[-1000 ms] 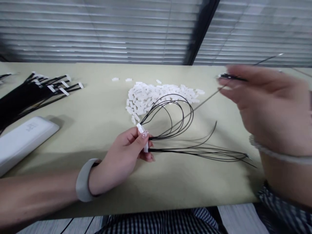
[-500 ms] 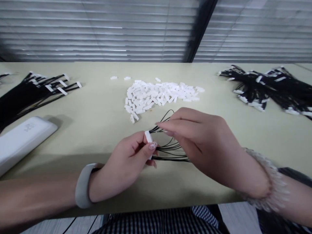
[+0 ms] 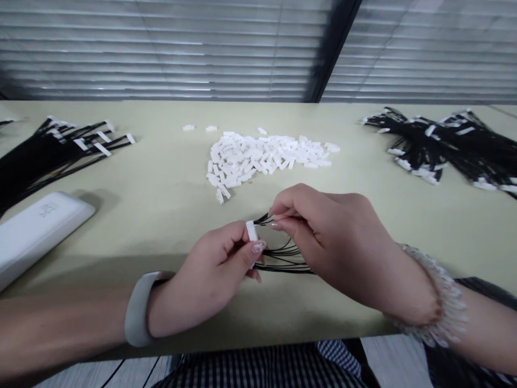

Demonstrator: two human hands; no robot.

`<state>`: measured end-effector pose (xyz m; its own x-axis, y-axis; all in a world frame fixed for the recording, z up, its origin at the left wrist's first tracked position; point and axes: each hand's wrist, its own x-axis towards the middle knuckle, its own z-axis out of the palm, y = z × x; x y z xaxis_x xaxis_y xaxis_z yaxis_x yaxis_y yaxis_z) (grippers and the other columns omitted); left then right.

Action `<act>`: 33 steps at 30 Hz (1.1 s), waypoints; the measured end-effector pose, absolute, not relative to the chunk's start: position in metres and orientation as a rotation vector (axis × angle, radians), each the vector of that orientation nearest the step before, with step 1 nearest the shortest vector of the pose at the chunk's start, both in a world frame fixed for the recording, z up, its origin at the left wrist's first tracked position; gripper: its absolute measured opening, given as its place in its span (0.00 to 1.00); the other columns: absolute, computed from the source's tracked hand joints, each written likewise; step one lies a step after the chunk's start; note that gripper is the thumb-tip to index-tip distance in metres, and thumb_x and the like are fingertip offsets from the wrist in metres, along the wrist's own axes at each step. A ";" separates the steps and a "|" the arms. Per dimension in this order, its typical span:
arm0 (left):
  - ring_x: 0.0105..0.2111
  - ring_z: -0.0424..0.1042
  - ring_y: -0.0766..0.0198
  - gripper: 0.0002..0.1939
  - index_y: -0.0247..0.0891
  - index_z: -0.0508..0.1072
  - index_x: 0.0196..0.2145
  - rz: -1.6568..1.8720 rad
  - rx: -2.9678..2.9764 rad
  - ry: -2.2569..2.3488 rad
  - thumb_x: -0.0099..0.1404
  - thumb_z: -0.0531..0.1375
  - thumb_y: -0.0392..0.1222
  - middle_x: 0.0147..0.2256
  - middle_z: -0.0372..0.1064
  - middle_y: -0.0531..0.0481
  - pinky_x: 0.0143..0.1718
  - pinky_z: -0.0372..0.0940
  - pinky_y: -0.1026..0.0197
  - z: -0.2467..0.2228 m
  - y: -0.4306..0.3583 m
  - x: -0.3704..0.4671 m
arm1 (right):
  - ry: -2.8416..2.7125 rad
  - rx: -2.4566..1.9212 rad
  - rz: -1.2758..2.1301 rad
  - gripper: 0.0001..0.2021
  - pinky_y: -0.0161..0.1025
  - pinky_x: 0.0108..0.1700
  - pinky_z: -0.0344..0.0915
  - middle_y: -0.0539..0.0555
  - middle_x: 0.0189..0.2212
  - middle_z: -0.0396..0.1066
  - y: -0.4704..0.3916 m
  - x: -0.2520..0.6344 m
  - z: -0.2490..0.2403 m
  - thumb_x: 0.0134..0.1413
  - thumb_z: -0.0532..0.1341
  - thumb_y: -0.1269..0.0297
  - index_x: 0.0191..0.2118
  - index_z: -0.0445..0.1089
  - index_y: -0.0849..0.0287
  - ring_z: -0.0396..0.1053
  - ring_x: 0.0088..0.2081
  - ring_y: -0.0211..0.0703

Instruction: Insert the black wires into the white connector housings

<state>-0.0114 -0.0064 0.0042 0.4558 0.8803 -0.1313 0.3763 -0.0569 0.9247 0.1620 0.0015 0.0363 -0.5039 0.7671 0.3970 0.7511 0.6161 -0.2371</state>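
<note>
Between thumb and fingers, my left hand (image 3: 214,269) grips a white connector (image 3: 252,231) low over the table's middle. Thin black wires (image 3: 283,267) run from the connector to the right, passing under my right hand (image 3: 323,231). The thumb and index finger of my right hand pinch the upper wires just right of the connector. My left thumb covers the connector's middle part. Beyond both hands lies a pile of small white connectors (image 3: 262,156).
Bundles of black wires with white ends lie at the left (image 3: 52,151) and at the right (image 3: 452,140). A white oblong case (image 3: 44,231) rests at the left. Behind the pale green table (image 3: 161,215) are window blinds (image 3: 161,54).
The fingers of my right hand have closed on the upper wires, and the wire loop above them no longer shows. My left hand and the connector have shifted slightly right and down.
</note>
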 end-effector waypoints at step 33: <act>0.19 0.63 0.74 0.08 0.36 0.63 0.30 0.772 1.506 1.142 0.62 0.49 0.42 0.21 0.61 0.57 0.21 0.60 0.71 -0.001 -0.006 -0.015 | -2.203 -1.369 0.274 0.12 0.42 0.41 0.62 0.54 0.33 0.68 0.046 0.212 0.037 0.55 0.49 0.63 0.33 0.67 0.61 0.65 0.36 0.39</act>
<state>-0.0147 -0.0062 -0.0012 0.3375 0.9367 -0.0931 0.2623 0.0014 0.9650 0.2117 0.0458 0.0369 -0.3482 0.8786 0.3268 0.7718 0.4666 -0.4321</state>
